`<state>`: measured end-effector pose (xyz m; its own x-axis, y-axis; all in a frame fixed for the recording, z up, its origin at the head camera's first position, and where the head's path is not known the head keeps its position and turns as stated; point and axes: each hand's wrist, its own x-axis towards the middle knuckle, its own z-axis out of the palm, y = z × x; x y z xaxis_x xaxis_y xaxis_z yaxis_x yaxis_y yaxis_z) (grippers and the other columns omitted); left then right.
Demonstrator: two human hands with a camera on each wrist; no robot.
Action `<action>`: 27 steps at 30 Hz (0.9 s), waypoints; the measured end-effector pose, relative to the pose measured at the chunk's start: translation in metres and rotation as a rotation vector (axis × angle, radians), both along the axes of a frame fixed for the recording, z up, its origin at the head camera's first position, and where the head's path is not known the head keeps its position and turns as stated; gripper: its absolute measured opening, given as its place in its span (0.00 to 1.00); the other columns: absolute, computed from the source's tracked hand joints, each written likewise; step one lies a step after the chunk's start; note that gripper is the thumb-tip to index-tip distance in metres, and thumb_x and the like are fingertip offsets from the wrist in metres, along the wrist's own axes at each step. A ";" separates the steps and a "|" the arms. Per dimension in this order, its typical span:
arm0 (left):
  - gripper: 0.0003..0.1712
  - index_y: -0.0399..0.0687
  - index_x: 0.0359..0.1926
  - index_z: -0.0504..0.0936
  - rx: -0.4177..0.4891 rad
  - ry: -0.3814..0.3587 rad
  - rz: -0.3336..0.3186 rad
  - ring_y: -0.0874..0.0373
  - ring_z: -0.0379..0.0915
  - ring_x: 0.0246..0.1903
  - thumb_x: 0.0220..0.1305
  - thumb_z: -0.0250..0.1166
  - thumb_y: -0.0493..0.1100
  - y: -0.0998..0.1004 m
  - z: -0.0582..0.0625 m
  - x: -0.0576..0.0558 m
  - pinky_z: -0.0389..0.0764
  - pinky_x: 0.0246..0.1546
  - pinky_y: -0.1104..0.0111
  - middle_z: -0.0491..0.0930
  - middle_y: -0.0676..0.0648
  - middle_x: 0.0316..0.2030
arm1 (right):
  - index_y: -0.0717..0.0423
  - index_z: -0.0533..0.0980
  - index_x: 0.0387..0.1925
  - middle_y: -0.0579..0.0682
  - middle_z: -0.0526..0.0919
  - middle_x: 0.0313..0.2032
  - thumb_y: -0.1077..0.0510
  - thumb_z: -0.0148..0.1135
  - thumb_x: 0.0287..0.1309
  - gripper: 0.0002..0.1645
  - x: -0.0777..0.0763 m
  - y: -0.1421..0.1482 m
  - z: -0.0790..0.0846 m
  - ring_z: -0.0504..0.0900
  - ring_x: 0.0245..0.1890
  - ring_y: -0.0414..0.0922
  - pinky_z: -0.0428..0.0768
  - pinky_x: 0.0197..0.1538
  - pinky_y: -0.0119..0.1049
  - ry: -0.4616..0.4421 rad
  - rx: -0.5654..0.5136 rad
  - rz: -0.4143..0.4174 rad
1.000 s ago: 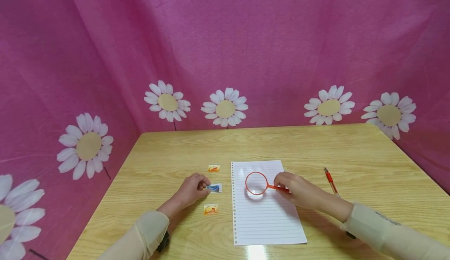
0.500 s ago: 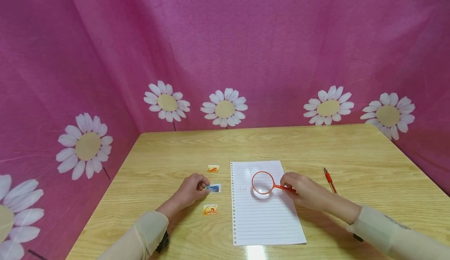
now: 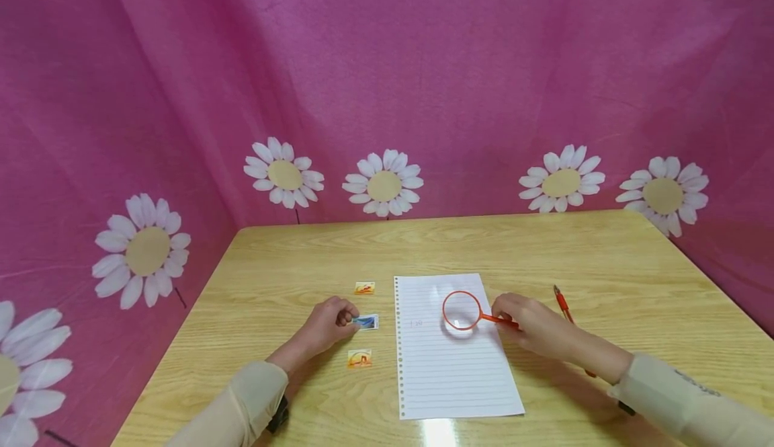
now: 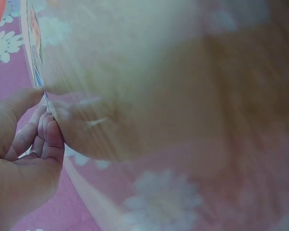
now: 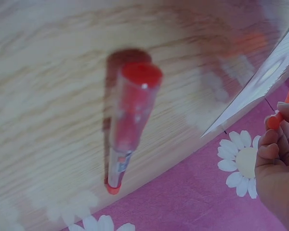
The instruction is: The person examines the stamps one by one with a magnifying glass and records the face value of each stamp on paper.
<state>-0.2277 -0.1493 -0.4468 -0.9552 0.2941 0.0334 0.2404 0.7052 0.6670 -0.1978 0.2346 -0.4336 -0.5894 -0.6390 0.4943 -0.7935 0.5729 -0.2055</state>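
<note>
My right hand [image 3: 535,326] grips the orange handle of a magnifying glass [image 3: 482,315], its round lens held over a lined sheet of paper [image 3: 459,380]. In the right wrist view the handle's end [image 5: 274,120] pokes out between thumb and fingers. Small red writing [image 3: 416,324] marks the paper's left side. On the table to the left lies a blue postage stamp [image 3: 367,322] with a white border. My left hand [image 3: 326,326] pinches its left edge between thumb and curled fingers. Two yellow-orange stamps lie in line with it, one farther away [image 3: 365,288] and one nearer [image 3: 359,358].
A red pen [image 3: 562,302] lies to the right of the paper, partly hidden under my right forearm; its end looms large in the right wrist view. The wooden table [image 3: 290,252] backs onto a pink curtain [image 3: 423,64] with white daisies.
My right hand has drawn the magnifying glass to the right across the paper, uncovering the red writing. My left hand stays at the blue stamp.
</note>
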 end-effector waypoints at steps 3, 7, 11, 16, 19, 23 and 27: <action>0.06 0.40 0.35 0.80 -0.001 0.011 -0.009 0.60 0.65 0.32 0.56 0.70 0.32 -0.001 0.000 0.000 0.67 0.32 0.76 0.72 0.48 0.31 | 0.54 0.75 0.30 0.40 0.75 0.26 0.75 0.72 0.40 0.19 0.001 0.003 0.000 0.70 0.28 0.31 0.70 0.30 0.20 0.015 -0.011 0.006; 0.06 0.39 0.35 0.80 0.004 0.016 -0.018 0.60 0.65 0.31 0.57 0.70 0.32 -0.001 -0.001 0.000 0.67 0.32 0.76 0.73 0.47 0.31 | 0.54 0.75 0.30 0.40 0.75 0.27 0.75 0.72 0.40 0.19 0.002 0.008 0.000 0.69 0.29 0.31 0.70 0.31 0.20 0.033 0.000 -0.002; 0.06 0.40 0.35 0.80 0.006 0.008 -0.018 0.60 0.65 0.32 0.57 0.70 0.32 -0.002 -0.001 0.000 0.67 0.33 0.76 0.73 0.48 0.31 | 0.55 0.74 0.30 0.40 0.75 0.28 0.74 0.70 0.43 0.17 0.002 0.016 0.001 0.69 0.29 0.31 0.70 0.32 0.21 0.046 0.008 -0.003; 0.07 0.40 0.35 0.80 0.001 -0.005 0.004 0.60 0.65 0.32 0.57 0.70 0.32 -0.001 -0.001 -0.001 0.67 0.33 0.76 0.72 0.49 0.31 | 0.54 0.74 0.31 0.39 0.74 0.27 0.74 0.72 0.42 0.18 0.003 0.021 0.003 0.69 0.29 0.31 0.71 0.32 0.22 0.049 0.013 -0.021; 0.07 0.41 0.35 0.80 -0.001 -0.011 0.009 0.60 0.65 0.32 0.57 0.70 0.32 -0.001 -0.001 -0.001 0.67 0.33 0.76 0.72 0.49 0.31 | 0.54 0.74 0.31 0.39 0.75 0.28 0.75 0.73 0.38 0.20 0.006 0.024 0.004 0.70 0.30 0.32 0.73 0.32 0.26 0.048 0.023 -0.048; 0.07 0.40 0.35 0.81 -0.001 -0.012 0.007 0.60 0.65 0.32 0.56 0.70 0.32 0.000 -0.001 -0.001 0.67 0.33 0.76 0.72 0.49 0.31 | 0.55 0.75 0.31 0.40 0.76 0.28 0.74 0.72 0.40 0.18 0.007 0.030 0.004 0.70 0.30 0.32 0.73 0.32 0.27 0.037 0.034 -0.064; 0.07 0.40 0.36 0.81 -0.005 -0.006 -0.003 0.59 0.65 0.32 0.56 0.70 0.32 -0.001 -0.001 -0.001 0.67 0.33 0.76 0.72 0.48 0.31 | 0.55 0.74 0.30 0.39 0.75 0.27 0.74 0.73 0.39 0.20 0.007 0.035 0.002 0.69 0.30 0.31 0.70 0.32 0.22 0.049 0.023 -0.064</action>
<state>-0.2285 -0.1501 -0.4478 -0.9546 0.2966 0.0264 0.2384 0.7080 0.6648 -0.1912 0.2701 -0.4313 -0.6045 -0.6126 0.5092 -0.7641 0.6266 -0.1534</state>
